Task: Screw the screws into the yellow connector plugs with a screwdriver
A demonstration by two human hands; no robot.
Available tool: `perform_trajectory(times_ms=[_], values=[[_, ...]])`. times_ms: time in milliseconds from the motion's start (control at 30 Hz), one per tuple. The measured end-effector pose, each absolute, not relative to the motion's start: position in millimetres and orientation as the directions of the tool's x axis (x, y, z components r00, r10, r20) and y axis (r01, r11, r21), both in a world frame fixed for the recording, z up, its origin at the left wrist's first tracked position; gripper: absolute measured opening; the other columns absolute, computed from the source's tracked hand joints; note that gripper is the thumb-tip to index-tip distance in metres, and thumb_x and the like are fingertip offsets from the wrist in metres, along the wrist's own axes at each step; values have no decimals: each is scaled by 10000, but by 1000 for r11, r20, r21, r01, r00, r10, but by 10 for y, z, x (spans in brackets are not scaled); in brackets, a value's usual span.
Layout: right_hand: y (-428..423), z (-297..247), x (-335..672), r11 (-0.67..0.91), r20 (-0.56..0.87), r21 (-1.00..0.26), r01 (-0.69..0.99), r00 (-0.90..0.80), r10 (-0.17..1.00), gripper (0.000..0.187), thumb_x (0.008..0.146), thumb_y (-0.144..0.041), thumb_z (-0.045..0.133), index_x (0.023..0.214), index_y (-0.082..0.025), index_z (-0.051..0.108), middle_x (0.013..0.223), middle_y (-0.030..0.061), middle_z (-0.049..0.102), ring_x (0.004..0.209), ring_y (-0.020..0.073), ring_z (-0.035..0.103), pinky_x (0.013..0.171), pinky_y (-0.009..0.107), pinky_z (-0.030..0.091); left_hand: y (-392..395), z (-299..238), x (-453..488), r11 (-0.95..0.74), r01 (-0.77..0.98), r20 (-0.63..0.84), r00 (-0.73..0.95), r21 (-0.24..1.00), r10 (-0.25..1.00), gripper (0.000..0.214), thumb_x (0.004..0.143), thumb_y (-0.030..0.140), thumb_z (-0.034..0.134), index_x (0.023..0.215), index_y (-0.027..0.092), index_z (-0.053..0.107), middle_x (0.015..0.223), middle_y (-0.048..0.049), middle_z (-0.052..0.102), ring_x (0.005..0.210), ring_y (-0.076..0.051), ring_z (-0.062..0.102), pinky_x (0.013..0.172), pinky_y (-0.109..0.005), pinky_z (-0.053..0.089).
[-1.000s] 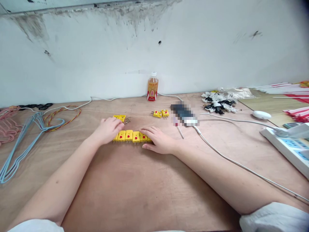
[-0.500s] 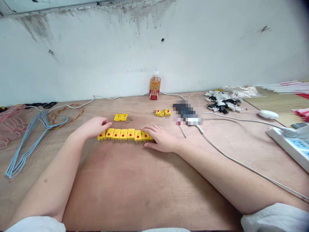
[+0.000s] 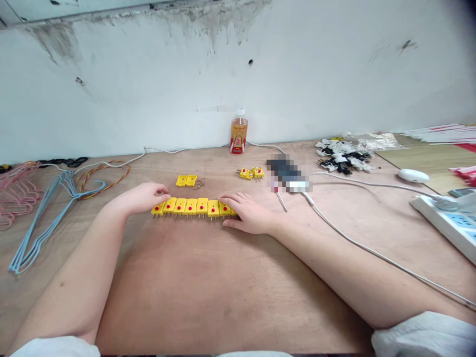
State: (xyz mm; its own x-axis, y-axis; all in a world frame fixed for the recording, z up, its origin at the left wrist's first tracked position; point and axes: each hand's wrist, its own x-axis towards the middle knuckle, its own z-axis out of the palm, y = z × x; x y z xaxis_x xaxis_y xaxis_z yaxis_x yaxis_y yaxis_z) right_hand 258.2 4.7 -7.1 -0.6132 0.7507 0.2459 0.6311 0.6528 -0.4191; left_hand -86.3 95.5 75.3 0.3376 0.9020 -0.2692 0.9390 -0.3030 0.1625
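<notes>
A straight row of several yellow thermocouple plugs [image 3: 193, 207] with red dots and metal pins lies side by side on the wooden table [image 3: 178, 277]. My left hand [image 3: 147, 197] rests at the row's left end, its fingertips touching the far edge of the first plugs. My right hand [image 3: 247, 214] lies over the row's right end, with its fingers on top of the last plugs and hiding part of them. Its thumb sits on the table in front of the row.
Behind the row lie two yellow connector halves [image 3: 186, 180], small screws [image 3: 199, 184] and two assembled yellow plugs [image 3: 250, 172]. A bottle [image 3: 238, 133], a pixelated phone [image 3: 286, 173], a power strip [image 3: 446, 223], wire hangers [image 3: 37, 218] and black-and-white parts [image 3: 342, 157] surround them.
My left hand has drawn back left, uncovering the row's left plugs, and the row now looks straight and closed up. The view has shifted slightly. My right hand stays at the right end.
</notes>
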Motion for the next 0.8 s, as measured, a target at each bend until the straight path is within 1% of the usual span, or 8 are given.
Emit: perform_trajectory(times_ms=[100, 167, 233, 300, 400, 533, 667, 800], values=[[44, -66, 2590, 649, 241, -424, 632, -611, 754, 638, 962, -457, 698, 1510, -202, 493, 1486, 180, 579, 1352, 379, 546, 1122, 609, 467, 900, 600, -741, -477, 858, -16, 488, 189, 873, 489, 973, 596, 450, 1001, 200, 735, 1100, -121, 745, 1074, -302, 674, 975, -427, 502], [34, -62, 2593, 657, 254, -426, 622, -615, 747, 636, 966, -452, 692, 1517, -210, 488, 1499, 181, 566, 1367, 373, 537, 1124, 601, 468, 860, 467, -647, -604, 761, 57, 610, 238, 791, 455, 980, 579, 456, 972, 204, 714, 1067, -114, 726, 1057, -291, 659, 964, -421, 504], [15, -62, 2582, 671, 269, -406, 620, -621, 736, 628, 970, -454, 687, 1518, -218, 490, 1509, 185, 556, 1374, 371, 533, 1123, 596, 468, 834, 347, -572, -639, 720, 54, 652, 269, 757, 427, 981, 562, 460, 951, 208, 698, 1039, -108, 715, 1016, -284, 653, 928, -420, 512], [-8, -63, 2551, 678, 274, -367, 636, -623, 733, 605, 984, -465, 666, 1510, -216, 500, 1513, 185, 553, 1375, 372, 532, 1126, 595, 461, 826, 264, -525, -629, 722, 21, 652, 288, 758, 416, 986, 557, 460, 973, 213, 692, 1049, -104, 711, 1008, -283, 652, 908, -421, 515], [-33, -52, 2483, 650, 280, -326, 686, -587, 760, 559, 1018, -491, 602, 1488, -200, 517, 1514, 182, 557, 1365, 377, 535, 1121, 590, 459, 824, 215, -480, -620, 722, -12, 654, 306, 756, 418, 999, 553, 463, 1046, 210, 696, 1110, -106, 706, 1050, -289, 651, 926, -426, 509], [-21, -15, 2451, 612, 291, -323, 722, -539, 790, 538, 1028, -505, 577, 1461, -188, 539, 1471, 182, 592, 1302, 371, 574, 1074, 572, 493, 763, 216, -358, -646, 695, -12, 684, 315, 730, 484, 1038, 554, 411, 1196, 207, 709, 1166, -111, 680, 1084, -289, 644, 954, -429, 498], [19, 4, 2539, 619, 285, -299, 726, -551, 784, 508, 1027, -485, 579, 1450, -204, 567, 1359, 170, 658, 1206, 353, 613, 1023, 550, 515, 667, 211, -178, -672, 671, -7, 710, 313, 705, 505, 1066, 537, 363, 1303, 256, 711, 1059, -86, 648, 970, -254, 645, 885, -388, 502], [52, 7, 2628, 652, 263, -245, 718, -598, 757, 523, 1035, -485, 559, 1483, -217, 567, 1341, 162, 674, 1186, 350, 609, 1017, 544, 507, 632, 191, -85, -680, 661, 0, 717, 316, 697, 487, 1067, 508, 376, 1343, 275, 702, 1045, -82, 629, 926, -242, 636, 870, -377, 495]])
